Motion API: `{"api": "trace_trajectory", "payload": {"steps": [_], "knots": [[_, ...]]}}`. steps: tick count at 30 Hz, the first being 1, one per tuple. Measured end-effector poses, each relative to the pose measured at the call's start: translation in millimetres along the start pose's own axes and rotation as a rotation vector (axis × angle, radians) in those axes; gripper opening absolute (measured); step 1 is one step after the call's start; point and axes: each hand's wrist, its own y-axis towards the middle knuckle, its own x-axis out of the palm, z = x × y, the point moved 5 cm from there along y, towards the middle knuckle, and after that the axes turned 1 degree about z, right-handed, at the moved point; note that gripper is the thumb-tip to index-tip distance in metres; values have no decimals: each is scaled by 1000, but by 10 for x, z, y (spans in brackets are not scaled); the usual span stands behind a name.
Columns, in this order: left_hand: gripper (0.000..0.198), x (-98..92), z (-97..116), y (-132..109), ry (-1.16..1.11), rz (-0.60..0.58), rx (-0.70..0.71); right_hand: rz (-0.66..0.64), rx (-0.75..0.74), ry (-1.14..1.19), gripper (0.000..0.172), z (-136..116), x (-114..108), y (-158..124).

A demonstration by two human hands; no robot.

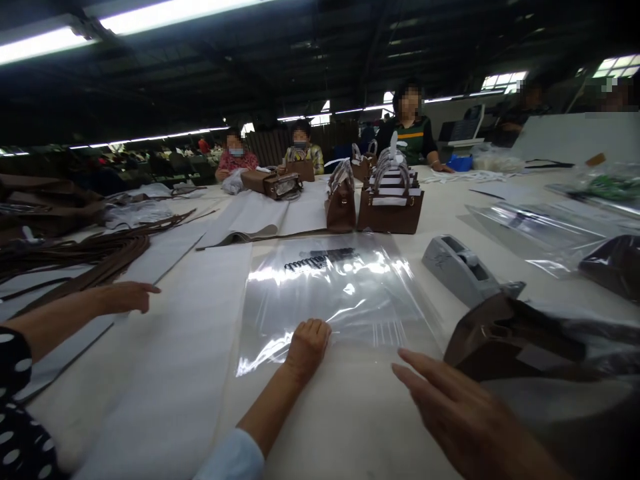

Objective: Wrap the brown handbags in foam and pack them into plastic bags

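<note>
A clear plastic bag (325, 300) with dark print near its far end lies flat on the table. My left hand (307, 343), in a light blue sleeve, is closed at its near edge, knuckles up, with the fingertips hidden. My right hand (450, 400) is open to the right of the bag's near corner, fingers stretched out and holding nothing. Beyond the right hand lies a brown handbag (490, 333), partly in clear wrapping. A grey tape dispenser (465, 267) sits to the right of the plastic bag.
At left, a co-worker's hand (125, 297) points over white sheets (175, 333). Brown straps (115, 253) lie behind it. Wrapped-handle handbags (390, 210) stand beyond the plastic bag. More clear bags (540, 227) lie at right. Several people are around the table.
</note>
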Motion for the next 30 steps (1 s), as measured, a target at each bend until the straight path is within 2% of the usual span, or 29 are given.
{"api": "trace_trajectory", "payload": {"steps": [4,8,12,15,18,20,22,25,27,30], "knots": [[21,-105,11,-55,-143,30,-110,-21,87,25,28,-135,544,417],[9,-186,-57,-85,-307,43,-284,1,-17,89,20,-163,763,603],[10,-150,-107,-69,-453,-17,-360,73,-186,42,23,-276,871,592],[19,-138,-143,-37,-508,-49,-387,20,-260,-72,31,-288,1059,534],[28,-292,-183,27,-488,-4,-418,-77,-167,-209,24,-180,1174,436],[30,-482,-163,89,-427,57,-419,-140,-52,-273,16,-137,1117,372],[27,-680,-63,151,-340,115,-390,-189,47,-269,16,-176,978,364],[19,-881,243,212,-213,153,-276,-206,121,-107,27,-325,821,546],[17,-950,502,209,-153,148,-186,-232,182,11,35,-350,887,771],[19,-1081,952,125,-13,211,3,-277,315,55,36,-200,1190,1134]]}}
